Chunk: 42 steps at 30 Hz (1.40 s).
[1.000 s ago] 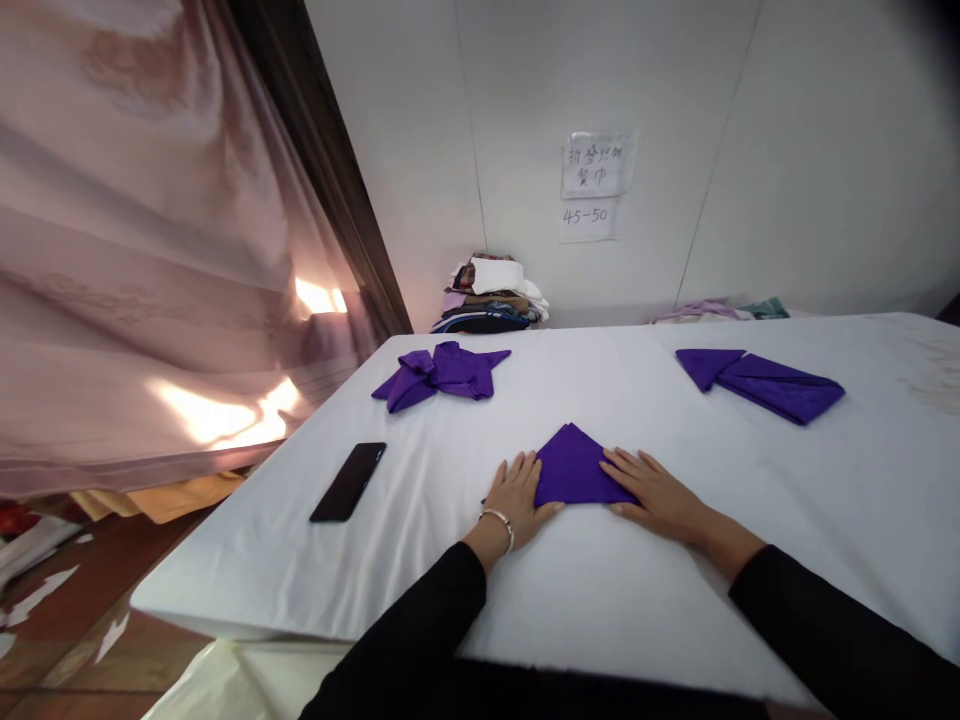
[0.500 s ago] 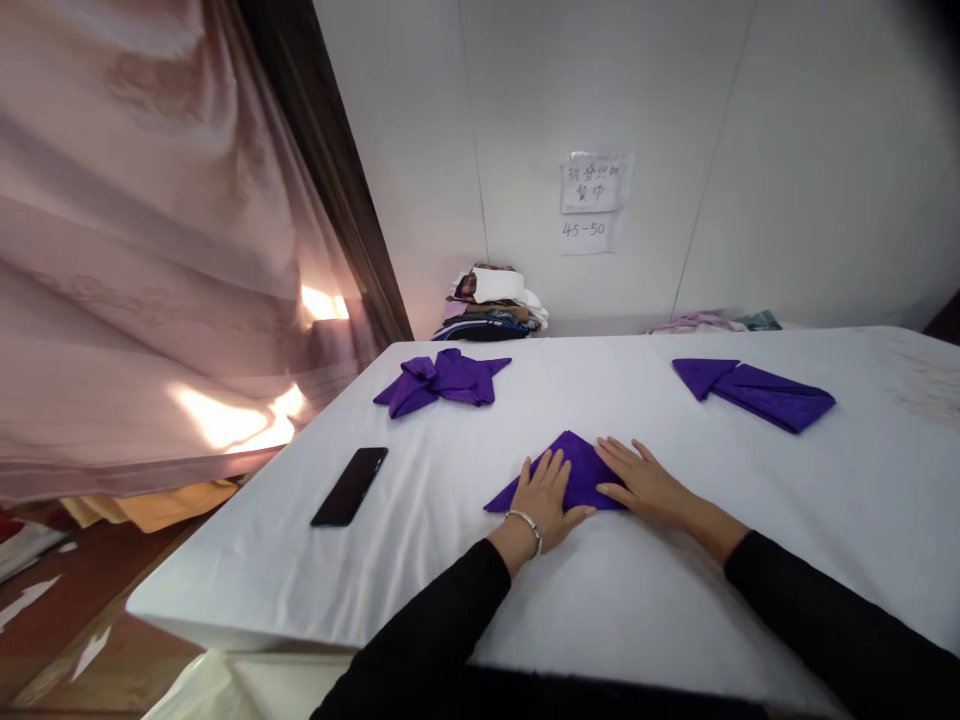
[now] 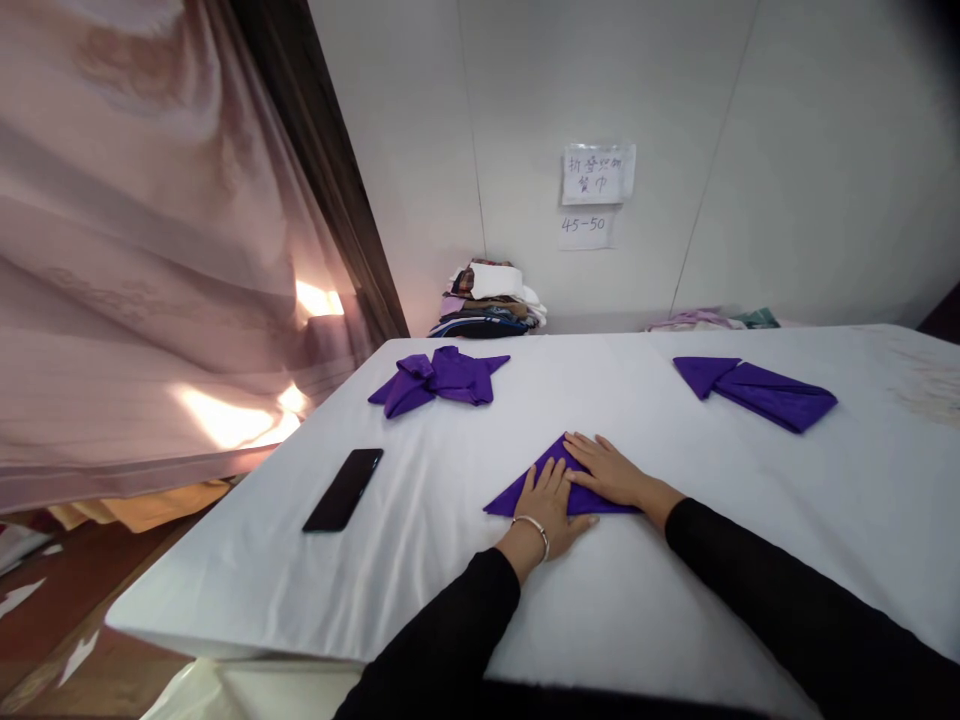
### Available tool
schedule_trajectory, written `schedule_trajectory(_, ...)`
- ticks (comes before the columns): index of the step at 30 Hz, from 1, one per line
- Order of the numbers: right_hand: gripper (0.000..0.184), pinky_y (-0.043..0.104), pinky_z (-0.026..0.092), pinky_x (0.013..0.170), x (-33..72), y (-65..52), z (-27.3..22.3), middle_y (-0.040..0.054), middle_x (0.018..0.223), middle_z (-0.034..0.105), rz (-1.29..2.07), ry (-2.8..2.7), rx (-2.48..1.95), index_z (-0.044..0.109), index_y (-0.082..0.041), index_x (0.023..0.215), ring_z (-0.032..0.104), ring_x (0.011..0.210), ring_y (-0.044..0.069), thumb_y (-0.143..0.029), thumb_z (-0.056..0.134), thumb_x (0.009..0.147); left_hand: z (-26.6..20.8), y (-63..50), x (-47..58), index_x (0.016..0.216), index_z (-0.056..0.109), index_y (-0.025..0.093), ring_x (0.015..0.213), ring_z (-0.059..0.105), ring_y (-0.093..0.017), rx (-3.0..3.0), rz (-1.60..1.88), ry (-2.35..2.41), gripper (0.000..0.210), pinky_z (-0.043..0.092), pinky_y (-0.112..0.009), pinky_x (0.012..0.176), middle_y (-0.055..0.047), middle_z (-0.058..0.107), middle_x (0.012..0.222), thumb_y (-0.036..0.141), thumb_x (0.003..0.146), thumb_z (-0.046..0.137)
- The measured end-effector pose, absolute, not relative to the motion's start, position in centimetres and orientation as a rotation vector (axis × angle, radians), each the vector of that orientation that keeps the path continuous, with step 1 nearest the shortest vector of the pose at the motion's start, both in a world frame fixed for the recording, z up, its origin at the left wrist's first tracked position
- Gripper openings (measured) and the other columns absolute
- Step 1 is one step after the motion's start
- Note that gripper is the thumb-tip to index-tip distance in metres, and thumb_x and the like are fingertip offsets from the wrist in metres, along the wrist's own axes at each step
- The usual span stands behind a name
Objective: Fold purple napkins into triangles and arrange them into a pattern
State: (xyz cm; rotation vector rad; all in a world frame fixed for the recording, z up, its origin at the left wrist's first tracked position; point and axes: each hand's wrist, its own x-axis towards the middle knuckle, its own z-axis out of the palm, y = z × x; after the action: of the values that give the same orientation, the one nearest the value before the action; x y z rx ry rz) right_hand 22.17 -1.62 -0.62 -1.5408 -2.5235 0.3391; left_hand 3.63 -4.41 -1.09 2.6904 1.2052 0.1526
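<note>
A purple cloth napkin (image 3: 517,493) lies folded into a flat triangle near the middle of the table, its peak pointing away from me. My left hand (image 3: 550,505), with a silver bracelet at the wrist, rests flat on the napkin's near middle, fingers stretched out. Across the right slope of the triangle lies my right hand (image 3: 607,472), palm down with fingers extended, its fingertips close to the peak and near the left fingers. Both hands hide much of the cloth's surface.
On the white-covered table (image 3: 420,560) are a black phone (image 3: 343,490), a knotted purple napkin (image 3: 442,380) at back left and a folded purple napkin (image 3: 757,393) at back right. A clothes stack (image 3: 491,300) and handwritten paper sign (image 3: 598,175) are behind; a pink curtain (image 3: 135,250) hangs left.
My right hand has slid left and inward across the napkin, closer to the left hand, uncovering the triangle's right corner. My left hand stays nearly in place.
</note>
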Motion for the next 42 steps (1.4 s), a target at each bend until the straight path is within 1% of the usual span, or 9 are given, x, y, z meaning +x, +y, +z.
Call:
schedule_trajectory(6,0.064,0.048,0.014,0.107,22.8,-0.9,-0.5,0.0071,0.146,0.024,0.348,-2.496,-1.571,0.027,-0.023,0.14,0.018,0.134,0.023,-0.059,0.023,0.088,-1.0,-4.3,3.6,0.14,0.021,0.012,0.137,0.009,-0.024,2.656,0.141,1.216,0.085,0.007,-0.047,0.11,-0.011,0.02,0.147,0.071,0.079,0.018)
schedule_trajectory(10,0.063,0.051,0.015,0.105,22.7,-1.9,-0.5,0.0099,0.144,0.029,0.204,-2.396,-1.651,0.028,-0.021,0.14,0.02,0.133,0.025,-0.058,0.025,0.088,-0.9,-4.3,3.6,0.14,0.021,0.014,0.137,0.008,-0.024,2.654,0.151,1.203,0.084,0.007,-0.047,0.11,-0.011,0.02,0.148,0.07,0.078,0.02)
schedule_trajectory(13,0.064,0.05,0.011,0.107,22.0,-4.2,-0.6,0.0102,0.144,0.029,0.087,-2.404,-1.56,0.03,-0.019,0.139,0.018,0.134,0.025,-0.058,0.027,0.088,-0.8,-4.3,3.6,0.14,0.022,0.014,0.137,0.008,-0.025,2.64,0.139,1.204,0.081,0.007,-0.048,0.11,-0.01,0.02,0.148,0.067,0.079,0.026)
schedule_trajectory(20,0.066,0.046,0.014,0.108,22.6,-7.7,-1.5,0.0096,0.144,0.029,0.274,-2.503,-1.442,0.029,-0.018,0.139,0.021,0.133,0.024,-0.058,0.033,0.087,-0.1,-4.0,2.8,0.138,0.028,0.012,0.135,0.016,-0.024,2.615,0.182,1.128,0.07,0.012,-0.047,0.11,-0.011,0.027,0.145,0.05,0.08,0.042)
schedule_trajectory(26,0.06,0.044,0.013,0.109,24.1,-7.5,-0.9,0.0064,0.145,0.028,0.37,-2.542,-1.365,0.03,-0.022,0.139,0.021,0.133,0.023,-0.053,0.036,0.088,0.4,-4.1,-0.4,0.129,0.042,0.02,0.129,0.032,-0.02,2.674,0.286,1.069,0.054,0.017,-0.046,0.109,-0.006,0.041,0.138,0.02,0.076,0.047)
schedule_trajectory(29,0.056,0.043,0.014,0.109,24.6,-7.1,-0.5,0.0051,0.144,0.031,0.363,-2.561,-1.296,0.032,-0.023,0.138,0.023,0.133,0.022,-0.049,0.037,0.089,0.5,-4.1,-1.7,0.123,0.048,0.02,0.122,0.041,-0.02,2.724,0.3,1.114,0.05,0.027,-0.043,0.105,-0.006,0.048,0.132,0.009,0.075,0.043)
schedule_trajectory(33,0.051,0.044,0.017,0.108,25.9,-5.7,-0.2,0.005,0.141,0.035,0.299,-2.585,-1.29,0.038,-0.024,0.135,0.028,0.13,0.022,-0.044,0.039,0.088,1.0,-4.6,-1.4,0.112,0.055,0.019,0.107,0.05,-0.021,2.819,0.277,1.176,0.04,0.039,-0.038,0.092,-0.007,0.057,0.12,0.005,0.08,0.037)
schedule_trajectory(36,0.05,0.048,0.016,0.107,26.8,-4.9,-0.1,0.0069,0.139,0.039,0.22,-2.565,-1.363,0.04,-0.024,0.134,0.03,0.129,0.024,-0.039,0.042,0.087,1.8,-5.9,0.0,0.103,0.058,0.019,0.096,0.053,-0.022,2.865,0.156,1.232,0.034,0.043,-0.037,0.083,-0.007,0.062,0.107,0.005,0.081,0.036)
schedule_trajectory(42,0.052,0.051,0.018,0.106,23.8,-7.8,-1.2,0.0065,0.133,0.047,0.206,-2.473,-1.225,0.038,-0.024,0.134,0.036,0.126,0.021,-0.014,0.037,0.083,3.4,-8.7,3.3,0.09,0.061,0.015,0.084,0.058,-0.023,2.834,-0.074,1.328,0.028,0.045,-0.035,0.073,-0.01,0.065,0.088,0.004,0.076,0.039)
